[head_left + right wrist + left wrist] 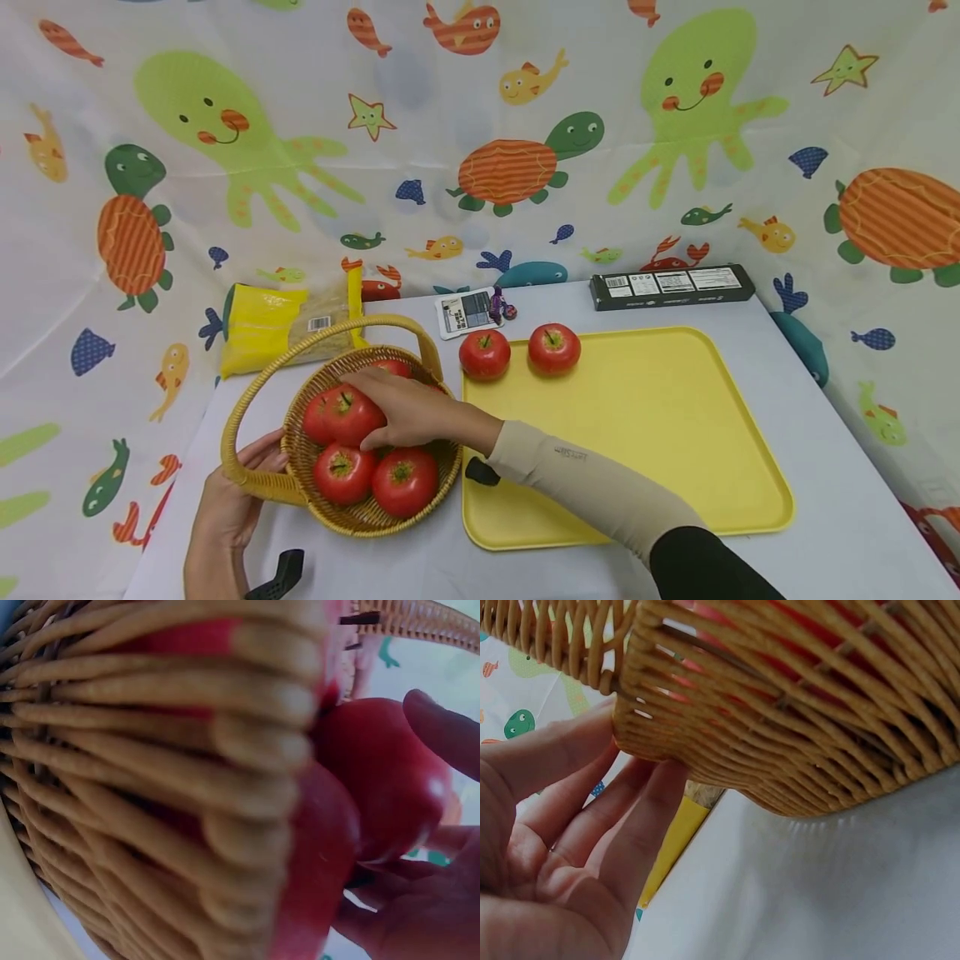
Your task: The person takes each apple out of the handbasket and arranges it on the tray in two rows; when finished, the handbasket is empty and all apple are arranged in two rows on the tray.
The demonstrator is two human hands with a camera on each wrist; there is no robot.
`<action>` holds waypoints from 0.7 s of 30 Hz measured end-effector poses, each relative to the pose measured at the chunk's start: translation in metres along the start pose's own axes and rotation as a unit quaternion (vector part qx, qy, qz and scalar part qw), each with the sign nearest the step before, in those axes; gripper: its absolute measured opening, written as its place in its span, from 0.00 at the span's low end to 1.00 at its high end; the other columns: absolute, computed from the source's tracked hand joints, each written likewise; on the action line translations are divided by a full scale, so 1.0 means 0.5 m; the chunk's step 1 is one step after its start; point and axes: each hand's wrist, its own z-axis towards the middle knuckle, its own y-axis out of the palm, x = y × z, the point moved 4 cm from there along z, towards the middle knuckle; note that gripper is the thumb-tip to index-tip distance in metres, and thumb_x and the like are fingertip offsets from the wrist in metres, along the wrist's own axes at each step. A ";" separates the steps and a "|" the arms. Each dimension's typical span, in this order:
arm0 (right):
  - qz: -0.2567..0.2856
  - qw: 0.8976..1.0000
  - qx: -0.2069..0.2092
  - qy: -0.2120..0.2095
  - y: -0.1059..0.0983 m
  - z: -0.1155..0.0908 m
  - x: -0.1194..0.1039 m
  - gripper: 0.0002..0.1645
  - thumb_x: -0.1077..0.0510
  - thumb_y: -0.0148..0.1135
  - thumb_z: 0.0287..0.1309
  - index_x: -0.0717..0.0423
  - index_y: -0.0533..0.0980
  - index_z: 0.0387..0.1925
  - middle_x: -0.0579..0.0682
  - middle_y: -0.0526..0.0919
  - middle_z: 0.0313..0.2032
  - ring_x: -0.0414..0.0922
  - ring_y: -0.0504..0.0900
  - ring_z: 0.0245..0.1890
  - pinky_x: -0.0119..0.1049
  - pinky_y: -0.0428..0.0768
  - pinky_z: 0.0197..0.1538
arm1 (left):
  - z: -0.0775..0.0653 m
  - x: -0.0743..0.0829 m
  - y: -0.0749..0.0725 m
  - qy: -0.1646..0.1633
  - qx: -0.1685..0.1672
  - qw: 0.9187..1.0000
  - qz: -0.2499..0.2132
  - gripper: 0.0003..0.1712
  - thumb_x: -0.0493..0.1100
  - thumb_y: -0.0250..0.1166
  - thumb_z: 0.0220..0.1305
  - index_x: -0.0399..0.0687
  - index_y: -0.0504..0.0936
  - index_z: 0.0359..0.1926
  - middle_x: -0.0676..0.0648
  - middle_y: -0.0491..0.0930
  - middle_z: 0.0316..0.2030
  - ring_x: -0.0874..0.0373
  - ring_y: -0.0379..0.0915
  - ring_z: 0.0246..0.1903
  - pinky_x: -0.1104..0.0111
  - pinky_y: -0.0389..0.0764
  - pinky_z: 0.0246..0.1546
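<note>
Now my right hand [408, 408] has half-open fingers curled round a red apple [352, 417] inside the wicker basket [366, 515], whose side my left hand [232, 492] pinches.

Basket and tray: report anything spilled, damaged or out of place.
Nothing stands out: the basket shows no visible break, the red fruits in it look whole, and I see no spill on the yellow tray, though the right arm hides part of it.

Rear fruit [393, 367] partly hidden by right grip [405, 407], black sleeve [705, 567] cropped, box print [675, 283] illegibly small
</note>
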 end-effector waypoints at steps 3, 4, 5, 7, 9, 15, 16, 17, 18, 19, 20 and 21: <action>-0.010 1.000 -0.002 0.015 0.011 0.008 0.009 0.53 0.46 0.71 0.63 0.47 0.52 0.80 0.51 0.60 0.76 0.45 0.63 0.73 0.42 0.69 0.69 | 0.000 -0.001 0.000 -0.002 0.004 1.000 0.004 0.20 0.27 0.69 0.64 0.53 0.90 0.51 0.56 0.89 0.42 0.65 0.85 0.43 0.72 0.84 0.42; -0.014 1.000 -0.001 0.018 0.014 0.011 0.012 0.54 0.46 0.71 0.63 0.47 0.52 0.80 0.51 0.60 0.76 0.45 0.64 0.73 0.43 0.69 0.70 | 0.000 -0.001 0.000 -0.002 0.005 1.000 0.006 0.20 0.28 0.69 0.63 0.53 0.90 0.51 0.57 0.89 0.42 0.65 0.85 0.43 0.72 0.84 0.42; -0.012 1.000 0.001 0.019 0.016 0.013 0.013 0.53 0.46 0.71 0.63 0.47 0.52 0.80 0.51 0.60 0.76 0.45 0.63 0.73 0.43 0.68 0.70 | 0.000 -0.001 0.000 -0.002 0.006 1.000 0.006 0.20 0.28 0.69 0.63 0.53 0.90 0.51 0.57 0.89 0.42 0.65 0.85 0.43 0.72 0.84 0.42; -0.005 1.000 0.010 0.017 0.018 0.014 0.015 0.53 0.46 0.72 0.62 0.47 0.54 0.80 0.50 0.62 0.76 0.44 0.64 0.73 0.42 0.68 0.70 | 0.000 -0.003 0.000 -0.002 0.006 1.000 0.005 0.20 0.27 0.69 0.63 0.53 0.90 0.51 0.57 0.89 0.42 0.65 0.85 0.44 0.72 0.84 0.42; 0.009 1.000 0.023 0.011 0.016 0.009 0.014 0.52 0.48 0.73 0.62 0.48 0.56 0.80 0.49 0.63 0.75 0.43 0.63 0.73 0.40 0.68 0.70 | 0.000 -0.005 0.001 -0.003 0.002 1.000 0.004 0.20 0.27 0.69 0.64 0.54 0.90 0.51 0.57 0.89 0.42 0.66 0.84 0.43 0.72 0.84 0.42; 0.087 0.993 0.081 -0.013 -0.018 -0.062 -0.006 0.50 0.49 0.74 0.60 0.43 0.59 0.78 0.46 0.64 0.73 0.41 0.65 0.70 0.37 0.74 0.64 | 0.001 -0.007 0.002 0.003 -0.006 1.000 -0.004 0.21 0.26 0.67 0.64 0.52 0.90 0.52 0.56 0.89 0.43 0.65 0.84 0.44 0.72 0.84 0.42; 0.106 0.990 0.092 -0.015 -0.025 -0.081 -0.006 0.50 0.49 0.74 0.59 0.42 0.59 0.78 0.45 0.65 0.73 0.40 0.66 0.68 0.37 0.75 0.63 | 0.002 -0.006 0.002 0.004 -0.006 1.000 -0.004 0.21 0.26 0.67 0.64 0.52 0.90 0.52 0.56 0.89 0.43 0.65 0.84 0.44 0.72 0.84 0.42; 0.123 0.987 0.105 -0.018 -0.033 -0.102 -0.005 0.50 0.49 0.75 0.59 0.42 0.60 0.77 0.45 0.65 0.72 0.41 0.67 0.67 0.37 0.76 0.62 | 0.002 -0.005 0.002 0.005 -0.005 1.000 -0.004 0.21 0.26 0.67 0.64 0.52 0.90 0.52 0.55 0.89 0.43 0.65 0.84 0.44 0.72 0.84 0.41; 0.138 0.983 0.117 -0.018 -0.039 -0.122 -0.001 0.49 0.50 0.75 0.58 0.41 0.61 0.77 0.45 0.66 0.72 0.41 0.68 0.67 0.37 0.76 0.61 | 0.002 -0.004 0.001 0.004 -0.005 1.000 -0.006 0.21 0.26 0.67 0.64 0.52 0.90 0.52 0.55 0.89 0.42 0.65 0.85 0.43 0.72 0.84 0.41; 0.151 0.980 0.129 -0.017 -0.045 -0.144 0.004 0.49 0.50 0.75 0.58 0.41 0.61 0.76 0.45 0.66 0.71 0.41 0.68 0.67 0.37 0.77 0.61 | 0.002 -0.003 0.001 0.002 -0.005 1.000 -0.008 0.21 0.26 0.67 0.64 0.52 0.90 0.52 0.55 0.89 0.42 0.65 0.85 0.43 0.72 0.84 0.41; 0.165 0.976 0.143 -0.014 -0.052 -0.169 0.013 0.49 0.52 0.76 0.57 0.41 0.62 0.76 0.45 0.67 0.70 0.41 0.69 0.66 0.38 0.77 0.61 | 0.002 -0.003 0.001 0.001 -0.004 1.000 -0.008 0.21 0.26 0.67 0.64 0.52 0.90 0.52 0.55 0.89 0.42 0.65 0.85 0.43 0.72 0.84 0.41; 0.177 0.971 0.160 -0.012 -0.059 -0.195 0.025 0.48 0.53 0.77 0.56 0.42 0.63 0.75 0.46 0.68 0.70 0.43 0.70 0.66 0.40 0.78 0.60 | 0.001 -0.002 0.001 0.000 -0.003 1.000 -0.008 0.21 0.26 0.68 0.64 0.51 0.90 0.52 0.55 0.89 0.42 0.65 0.85 0.42 0.72 0.84 0.41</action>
